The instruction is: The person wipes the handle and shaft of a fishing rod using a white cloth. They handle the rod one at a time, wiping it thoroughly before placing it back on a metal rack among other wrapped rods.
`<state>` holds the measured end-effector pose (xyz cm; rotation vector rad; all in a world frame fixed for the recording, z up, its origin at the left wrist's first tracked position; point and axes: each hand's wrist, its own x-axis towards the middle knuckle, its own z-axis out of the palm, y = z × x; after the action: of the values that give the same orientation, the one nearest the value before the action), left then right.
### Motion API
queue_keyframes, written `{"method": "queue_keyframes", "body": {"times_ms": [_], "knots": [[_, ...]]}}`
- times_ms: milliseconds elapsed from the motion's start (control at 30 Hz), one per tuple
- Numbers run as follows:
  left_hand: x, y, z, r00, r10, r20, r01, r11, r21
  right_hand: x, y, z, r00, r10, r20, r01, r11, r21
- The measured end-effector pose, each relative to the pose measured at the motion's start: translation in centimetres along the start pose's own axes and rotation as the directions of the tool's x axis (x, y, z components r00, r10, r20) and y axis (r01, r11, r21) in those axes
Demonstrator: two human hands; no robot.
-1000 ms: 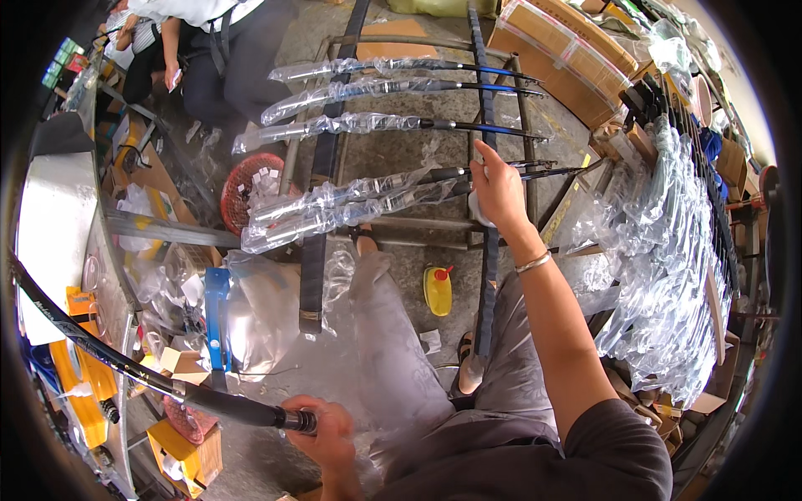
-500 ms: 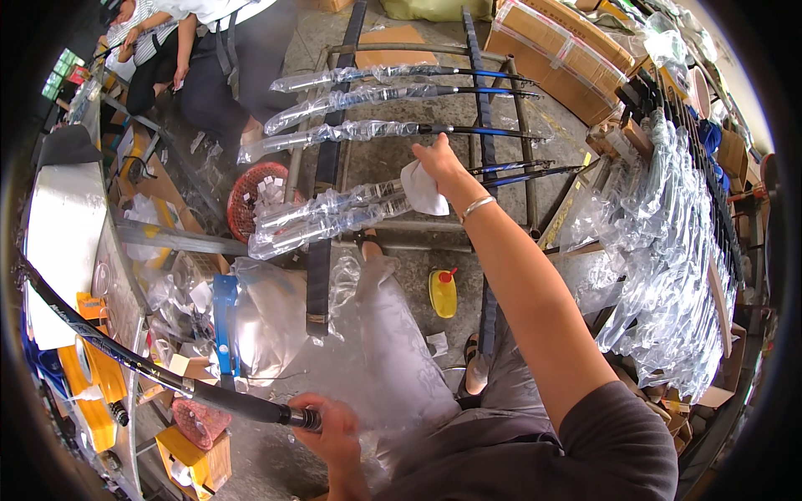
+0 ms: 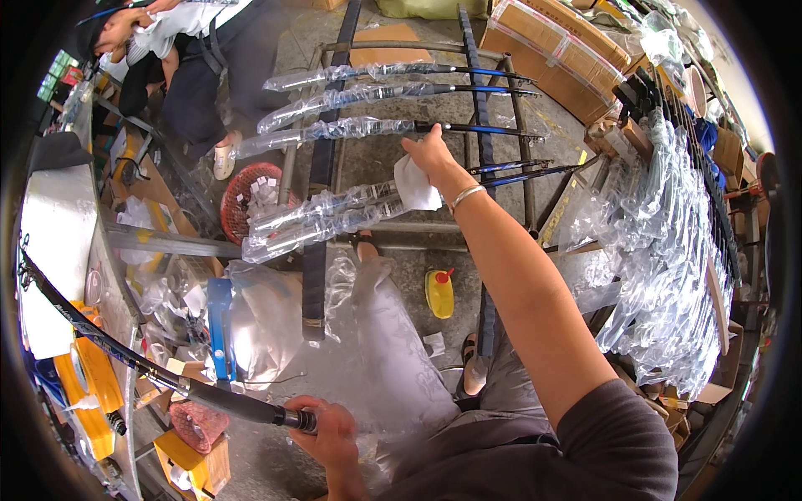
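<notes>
A worker's left hand (image 3: pixel 330 430) grips a bare rod (image 3: pixel 125 355) by its handle near the lap, while the outstretched right hand (image 3: pixel 430 159) clutches a white cloth (image 3: pixel 415 185) over bagged rods (image 3: pixel 334 219) on the rack (image 3: pixel 493 108). Wiping appears underway; the bare rod likely needs sleeving.

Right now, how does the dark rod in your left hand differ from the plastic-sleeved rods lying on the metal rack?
The bare black fishing rod has no wrapping; the rods in clear bubble sleeves are covered along most of their length. The bare rod is held at its grip by the left hand and slants up to the left; the sleeved ones rest across the rack. The right hand, holding a white cloth, reaches toward them. All are long, thin and dark.
</notes>
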<state>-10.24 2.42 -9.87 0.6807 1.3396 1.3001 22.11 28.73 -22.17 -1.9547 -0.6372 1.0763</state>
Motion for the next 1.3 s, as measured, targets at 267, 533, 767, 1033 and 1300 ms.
{"method": "queue_keyframes", "body": {"times_ms": [267, 533, 767, 1033, 1300], "knots": [[0.0, -0.3, -0.5, 1.000, 0.001, 0.006, -0.001, 1.000, -0.022, -0.1, -0.7, 0.0, 0.999, -0.019, -0.028, 0.018, 0.999, -0.045], [-0.3, -0.3, -0.5, 0.998, -0.004, 0.065, 0.004, 1.000, 0.002, -0.2, -1.1, 0.0, 1.000, -0.001, -0.005, 0.001, 1.000, 0.023], [-0.4, -0.3, -0.4, 0.997, -0.021, 0.077, 0.022, 1.000, -0.013, -0.6, -0.8, 0.2, 1.000, 0.007, 0.003, -0.007, 0.999, 0.041], [-0.5, -0.3, 0.0, 0.992, -0.026, 0.123, 0.027, 1.000, 0.000, 0.4, 0.5, 0.1, 0.999, -0.041, -0.014, 0.040, 0.999, -0.008], [-0.5, 0.3, 0.3, 0.992, -0.097, 0.081, 0.100, 0.995, -0.032, -0.9, -0.2, -0.1, 1.000, -0.030, 0.001, 0.030, 1.000, -0.001]]}}
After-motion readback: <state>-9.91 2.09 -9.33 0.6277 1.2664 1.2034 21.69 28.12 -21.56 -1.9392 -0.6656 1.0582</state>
